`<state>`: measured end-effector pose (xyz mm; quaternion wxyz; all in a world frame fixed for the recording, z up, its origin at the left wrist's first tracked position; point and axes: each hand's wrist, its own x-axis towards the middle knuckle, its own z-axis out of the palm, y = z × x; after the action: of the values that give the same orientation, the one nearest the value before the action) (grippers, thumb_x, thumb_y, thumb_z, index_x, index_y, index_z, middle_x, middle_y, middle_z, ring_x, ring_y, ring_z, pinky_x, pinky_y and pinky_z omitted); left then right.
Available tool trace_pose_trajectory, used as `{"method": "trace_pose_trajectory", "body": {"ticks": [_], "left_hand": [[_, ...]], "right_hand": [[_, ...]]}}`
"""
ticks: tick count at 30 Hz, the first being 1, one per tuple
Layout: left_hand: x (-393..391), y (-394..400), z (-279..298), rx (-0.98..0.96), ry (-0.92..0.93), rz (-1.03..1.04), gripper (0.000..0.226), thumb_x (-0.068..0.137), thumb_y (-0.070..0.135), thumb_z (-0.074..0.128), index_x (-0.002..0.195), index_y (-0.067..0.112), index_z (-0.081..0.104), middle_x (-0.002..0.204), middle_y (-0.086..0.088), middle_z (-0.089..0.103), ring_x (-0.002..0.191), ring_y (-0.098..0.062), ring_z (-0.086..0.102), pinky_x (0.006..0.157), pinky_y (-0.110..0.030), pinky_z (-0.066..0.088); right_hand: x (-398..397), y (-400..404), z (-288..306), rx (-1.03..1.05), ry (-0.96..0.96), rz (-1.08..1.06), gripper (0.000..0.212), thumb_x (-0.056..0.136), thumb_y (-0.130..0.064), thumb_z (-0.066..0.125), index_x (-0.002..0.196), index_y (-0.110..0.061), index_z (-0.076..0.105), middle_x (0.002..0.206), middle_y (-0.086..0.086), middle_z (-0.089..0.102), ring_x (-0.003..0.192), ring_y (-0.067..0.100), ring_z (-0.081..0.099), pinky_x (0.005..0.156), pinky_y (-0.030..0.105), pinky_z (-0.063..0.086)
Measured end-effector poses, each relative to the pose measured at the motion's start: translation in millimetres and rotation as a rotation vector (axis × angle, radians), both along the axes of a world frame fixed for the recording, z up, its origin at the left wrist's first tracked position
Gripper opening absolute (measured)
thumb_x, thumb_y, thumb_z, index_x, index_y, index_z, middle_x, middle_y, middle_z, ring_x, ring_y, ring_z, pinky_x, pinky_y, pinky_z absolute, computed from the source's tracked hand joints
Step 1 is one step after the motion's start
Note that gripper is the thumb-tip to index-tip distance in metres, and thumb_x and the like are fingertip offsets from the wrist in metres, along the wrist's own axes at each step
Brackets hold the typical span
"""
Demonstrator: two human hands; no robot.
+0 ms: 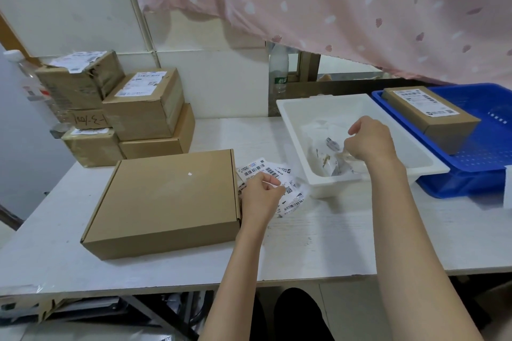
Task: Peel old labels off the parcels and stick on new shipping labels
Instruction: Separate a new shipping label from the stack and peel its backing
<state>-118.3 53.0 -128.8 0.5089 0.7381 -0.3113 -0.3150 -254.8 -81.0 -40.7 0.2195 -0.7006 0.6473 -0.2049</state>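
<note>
We hold right hand (370, 138), fingers pinching peeled scrap, over white plastic tray (293, 111) for discarding; left hand (260, 193) pinches fresh printed paper labels (291, 188) right of bare flat brown cardboard box (166, 202).

A pink patterned curtain (346, 8) hangs above two clear plastic bottles (278, 69).

Table (304, 243): boxes (163, 202), tray (332, 191), basket (443, 188)

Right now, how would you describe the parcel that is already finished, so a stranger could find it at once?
Look at the blue basket at the table's far right, beside the white tray. One brown box with a label on top lies alone inside it. All other boxes stand on the table's left side.
</note>
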Motion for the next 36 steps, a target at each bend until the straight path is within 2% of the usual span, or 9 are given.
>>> {"method": "trace_pose_trajectory", "body": {"ticks": [3, 7, 12, 16, 19, 21, 26, 30, 36], "left_hand": [[1.3, 1.2, -0.7, 0.0, -0.007, -0.024, 0.017, 0.084, 0.004, 0.067, 0.077, 0.018, 0.058, 0.048, 0.012, 0.045, 0.038, 0.001, 0.04, 0.042, -0.01, 0.03], [0.3, 4.4, 0.9, 0.02, -0.015, -0.081, 0.007, 0.082, 0.009, 0.071, 0.082, 0.012, 0.065, 0.035, 0.017, 0.039, 0.035, 0.0, 0.039, 0.042, -0.008, 0.029], [-5.3, 8.3, 1.6, 0.092, -0.162, -0.208, 0.022, 0.071, 0.033, 0.084, 0.081, 0.019, 0.07, 0.056, 0.013, 0.044, 0.054, -0.003, 0.045, 0.057, -0.02, 0.035], [-10.1, 10.5, 0.5, 0.186, -0.412, -0.261, 0.023, 0.069, 0.035, 0.084, 0.084, 0.025, 0.07, 0.079, 0.012, 0.044, 0.074, -0.009, 0.048, 0.06, -0.024, 0.034], [-10.3, 10.5, -1.4, 0.161, -0.497, -0.228, 0.007, 0.076, 0.025, 0.077, 0.08, 0.025, 0.071, 0.07, 0.013, 0.047, 0.068, -0.006, 0.049, 0.053, -0.018, 0.031], [-8.7, 9.9, -1.6, 0.106, -0.476, -0.164, 0.006, 0.08, 0.019, 0.071, 0.077, 0.024, 0.068, 0.067, 0.014, 0.05, 0.065, -0.002, 0.049, 0.056, -0.019, 0.034], [-6.3, 7.6, 2.4, -0.202, -0.428, 0.055, 0.011, 0.081, 0.012, 0.062, 0.077, 0.019, 0.055, 0.086, 0.01, 0.055, 0.096, -0.02, 0.051, 0.08, -0.033, 0.043], [-7.1, 10.7, 15.2, -0.362, -0.26, 0.167, 0.013, 0.09, 0.015, 0.057, 0.081, 0.023, 0.052, 0.079, 0.01, 0.059, 0.085, -0.015, 0.057, 0.071, -0.032, 0.045], [8.0, 9.0, 29.6, -0.467, -0.107, 0.254, 0.013, 0.091, 0.014, 0.063, 0.084, 0.024, 0.059, 0.082, 0.005, 0.068, 0.058, -0.007, 0.05, 0.055, -0.019, 0.039]], "right_hand": [[-0.5, 5.7, 2.8, 0.053, 0.02, 0.028, 0.036, 0.091, -0.004, 0.061, 0.124, -0.01, 0.048, 0.107, 0.01, 0.049, 0.093, 0.022, 0.048, 0.077, 0.031, 0.041], [0.3, 14.8, 7.5, -0.004, 0.156, 0.011, 0.036, 0.09, -0.023, 0.066, 0.123, -0.017, 0.052, 0.118, 0.011, 0.057, 0.111, 0.028, 0.05, 0.096, 0.04, 0.039], [-1.3, 15.8, 5.3, 0.035, 0.174, 0.029, 0.027, 0.093, -0.019, 0.062, 0.119, -0.016, 0.059, 0.101, 0.005, 0.052, 0.093, 0.021, 0.047, 0.093, 0.038, 0.04], [-3.3, 19.5, 7.8, 0.039, 0.088, 0.053, 0.035, 0.092, -0.023, 0.063, 0.126, -0.016, 0.055, 0.121, 0.007, 0.059, 0.106, 0.025, 0.055, 0.079, 0.034, 0.042], [-3.2, 22.2, 10.5, -0.048, 0.01, 0.072, 0.046, 0.09, -0.026, 0.067, 0.133, -0.021, 0.051, 0.134, 0.004, 0.054, 0.115, 0.024, 0.055, 0.079, 0.029, 0.038], [0.3, 25.5, 11.5, -0.118, -0.087, 0.1, 0.045, 0.09, -0.025, 0.068, 0.132, -0.023, 0.051, 0.138, 0.002, 0.052, 0.117, 0.022, 0.054, 0.081, 0.027, 0.037], [15.9, 37.4, 5.5, -0.201, -0.27, 0.22, 0.028, 0.093, -0.023, 0.063, 0.12, -0.025, 0.061, 0.125, -0.005, 0.058, 0.113, 0.015, 0.055, 0.091, 0.027, 0.045], [31.6, 45.6, -2.9, -0.149, -0.324, 0.42, 0.025, 0.089, -0.014, 0.06, 0.107, -0.03, 0.068, 0.105, -0.016, 0.061, 0.087, 0.004, 0.054, 0.085, 0.029, 0.048], [47.5, 52.3, -13.5, -0.032, -0.251, 0.594, 0.027, 0.076, -0.012, 0.068, 0.097, -0.029, 0.069, 0.086, -0.015, 0.061, 0.078, 0.007, 0.049, 0.076, 0.025, 0.043]]}}
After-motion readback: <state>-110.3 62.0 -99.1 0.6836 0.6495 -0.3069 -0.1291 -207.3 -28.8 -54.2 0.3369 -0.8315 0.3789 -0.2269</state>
